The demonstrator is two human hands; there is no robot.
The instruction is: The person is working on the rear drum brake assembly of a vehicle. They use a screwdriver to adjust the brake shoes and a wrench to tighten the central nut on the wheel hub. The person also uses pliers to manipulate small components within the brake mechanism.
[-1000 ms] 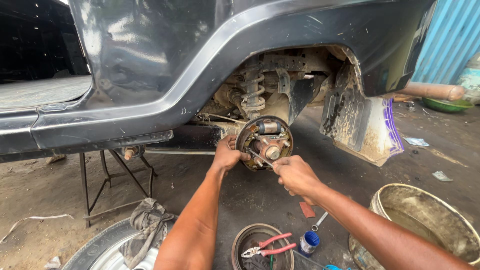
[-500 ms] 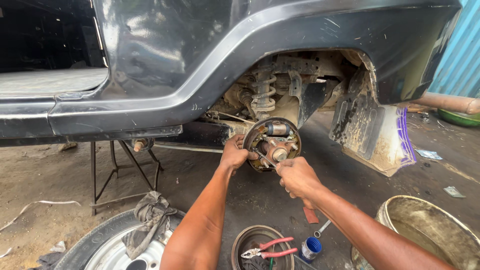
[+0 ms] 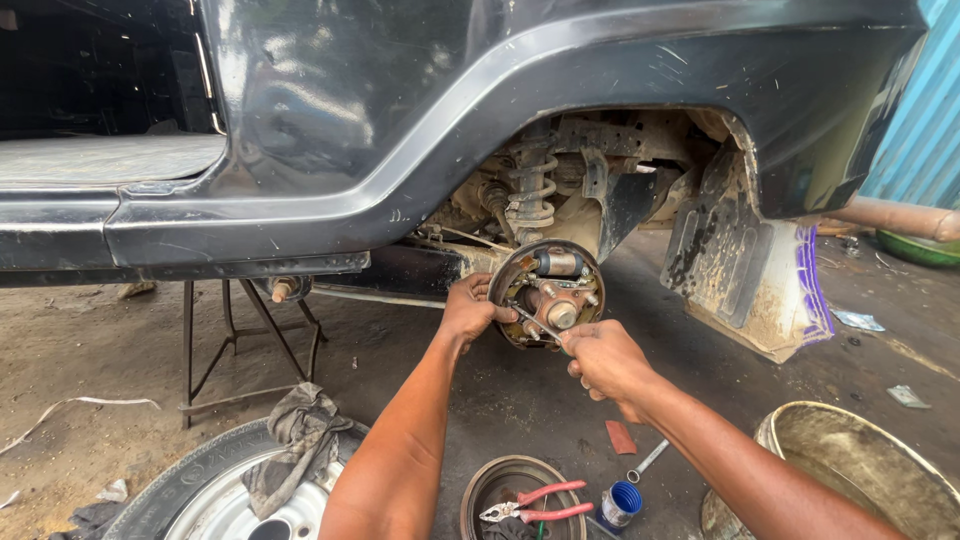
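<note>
A black vehicle (image 3: 420,110) stands raised with its rear wheel off, baring a rusty round brake backing plate (image 3: 590,275) with a hub at its middle. My left hand (image 3: 472,310) grips the plate's left rim. My right hand (image 3: 603,357) is closed around a thin metal tool (image 3: 530,322) whose tip reaches into the lower left of the brake assembly. A coil spring (image 3: 530,195) hangs above the assembly in the wheel arch.
A removed brake drum (image 3: 500,485) lies on the ground below, with red-handled pliers (image 3: 535,505) in it. Beside it are a blue cap (image 3: 625,497) and a small wrench (image 3: 648,460). A wheel with a rag (image 3: 290,440) lies lower left, a metal basin (image 3: 850,450) lower right, a jack stand (image 3: 240,340) left.
The view has moved closer to the brake assembly. Both hands stay at the plate, the right hand shifting slightly with the tool.
</note>
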